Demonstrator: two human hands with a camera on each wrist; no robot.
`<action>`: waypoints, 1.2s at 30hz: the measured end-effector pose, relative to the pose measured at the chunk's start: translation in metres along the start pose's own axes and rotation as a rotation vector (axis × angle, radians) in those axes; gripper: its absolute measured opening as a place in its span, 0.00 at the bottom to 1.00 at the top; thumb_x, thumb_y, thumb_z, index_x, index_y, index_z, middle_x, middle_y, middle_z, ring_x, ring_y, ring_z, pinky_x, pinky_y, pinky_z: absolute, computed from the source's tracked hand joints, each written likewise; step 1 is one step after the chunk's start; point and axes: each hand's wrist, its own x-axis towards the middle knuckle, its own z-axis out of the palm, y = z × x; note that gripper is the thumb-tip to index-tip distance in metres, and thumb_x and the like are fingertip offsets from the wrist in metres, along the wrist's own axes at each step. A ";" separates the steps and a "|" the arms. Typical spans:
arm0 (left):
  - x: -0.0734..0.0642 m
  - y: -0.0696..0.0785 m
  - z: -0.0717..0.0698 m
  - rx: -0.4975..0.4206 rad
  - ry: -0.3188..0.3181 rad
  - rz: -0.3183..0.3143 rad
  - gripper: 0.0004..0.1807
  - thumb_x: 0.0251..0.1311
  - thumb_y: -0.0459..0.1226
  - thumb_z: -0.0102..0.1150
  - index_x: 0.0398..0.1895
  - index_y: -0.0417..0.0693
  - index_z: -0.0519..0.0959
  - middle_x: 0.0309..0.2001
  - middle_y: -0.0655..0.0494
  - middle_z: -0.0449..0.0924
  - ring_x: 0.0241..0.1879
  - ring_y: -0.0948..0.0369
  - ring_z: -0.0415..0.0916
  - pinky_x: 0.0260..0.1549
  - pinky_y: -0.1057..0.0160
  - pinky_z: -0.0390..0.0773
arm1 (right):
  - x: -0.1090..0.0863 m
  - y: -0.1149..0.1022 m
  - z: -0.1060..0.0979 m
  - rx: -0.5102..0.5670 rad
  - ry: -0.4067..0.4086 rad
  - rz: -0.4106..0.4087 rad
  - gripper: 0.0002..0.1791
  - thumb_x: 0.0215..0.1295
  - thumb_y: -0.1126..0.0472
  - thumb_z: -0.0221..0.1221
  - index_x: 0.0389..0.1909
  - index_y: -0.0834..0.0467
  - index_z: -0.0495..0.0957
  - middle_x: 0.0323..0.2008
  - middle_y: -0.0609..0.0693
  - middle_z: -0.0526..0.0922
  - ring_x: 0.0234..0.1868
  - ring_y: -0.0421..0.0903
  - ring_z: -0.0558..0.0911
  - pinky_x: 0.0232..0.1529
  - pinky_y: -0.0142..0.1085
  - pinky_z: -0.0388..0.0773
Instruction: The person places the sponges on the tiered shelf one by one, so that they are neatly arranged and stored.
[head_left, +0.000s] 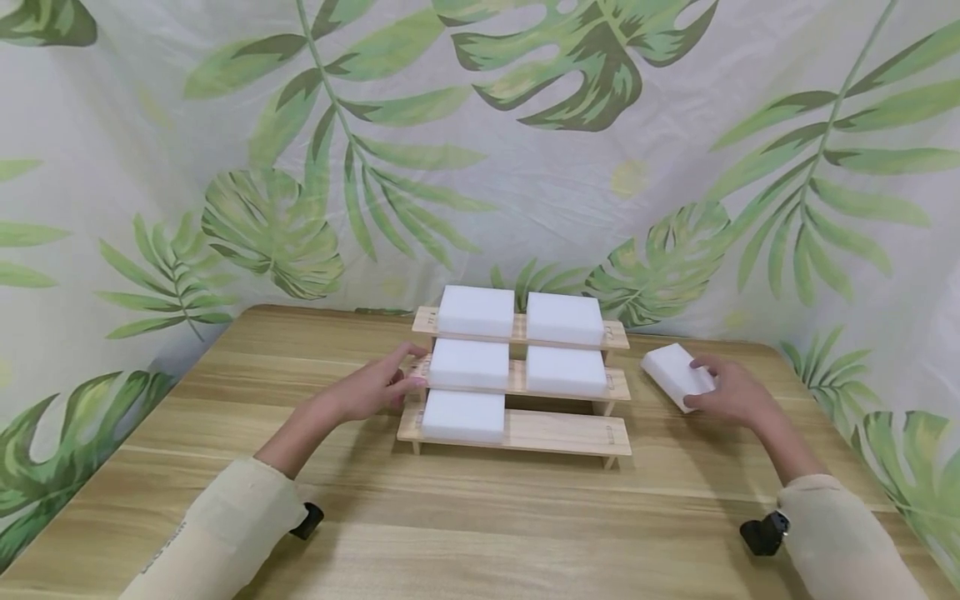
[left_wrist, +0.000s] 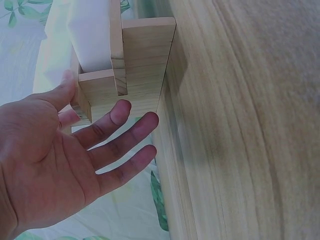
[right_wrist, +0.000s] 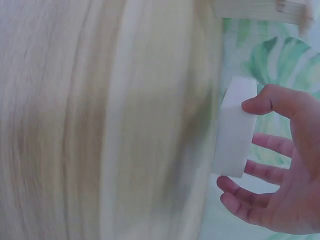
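A three-step wooden display stand point(head_left: 558, 429) stands near the middle of the table, in the head view. On its top and middle steps sit pairs of white foam blocks, such as the top left block point(head_left: 476, 311). A single foam block point(head_left: 463, 415) lies on the left of the bottom step. My left hand point(head_left: 375, 387) pinches the left end of the middle step between thumb and index finger; its other fingers point(left_wrist: 142, 125) are spread. Right of the stand, my right hand point(head_left: 731, 392) grips another white foam block point(head_left: 672, 372), thumb on one side and fingers opposite, tilted over the table.
The wood-grain table point(head_left: 480, 521) runs up to a leaf-patterned cloth point(head_left: 525, 208) hanging behind and at both sides. On each sleeved wrist sits a small black camera, the left camera point(head_left: 307, 521) and the right camera point(head_left: 765, 533).
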 end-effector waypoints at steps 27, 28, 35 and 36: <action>-0.002 0.001 0.000 0.010 0.006 0.005 0.30 0.81 0.48 0.50 0.75 0.41 0.57 0.36 0.45 0.84 0.38 0.50 0.83 0.44 0.50 0.78 | -0.027 -0.016 -0.025 0.066 0.006 -0.255 0.29 0.52 0.66 0.74 0.56 0.70 0.77 0.51 0.71 0.80 0.46 0.66 0.81 0.36 0.43 0.78; -0.002 0.001 0.000 0.012 0.006 0.004 0.30 0.81 0.48 0.50 0.75 0.42 0.57 0.37 0.45 0.84 0.38 0.50 0.83 0.44 0.50 0.78 | -0.027 -0.017 -0.026 0.070 0.006 -0.260 0.29 0.53 0.66 0.73 0.56 0.70 0.77 0.51 0.70 0.80 0.47 0.66 0.80 0.35 0.42 0.78; -0.001 0.000 0.001 0.001 0.001 0.012 0.30 0.81 0.47 0.49 0.75 0.42 0.56 0.38 0.44 0.84 0.39 0.50 0.83 0.44 0.50 0.79 | -0.032 -0.020 -0.033 0.079 0.024 -0.308 0.28 0.54 0.67 0.73 0.57 0.69 0.77 0.54 0.69 0.80 0.49 0.65 0.79 0.39 0.49 0.79; 0.000 0.000 0.001 -0.001 0.001 0.012 0.30 0.81 0.47 0.50 0.75 0.41 0.56 0.38 0.44 0.84 0.39 0.50 0.83 0.44 0.50 0.79 | -0.033 -0.020 -0.034 0.076 0.032 -0.317 0.28 0.54 0.67 0.74 0.56 0.69 0.77 0.54 0.69 0.80 0.49 0.65 0.79 0.39 0.49 0.79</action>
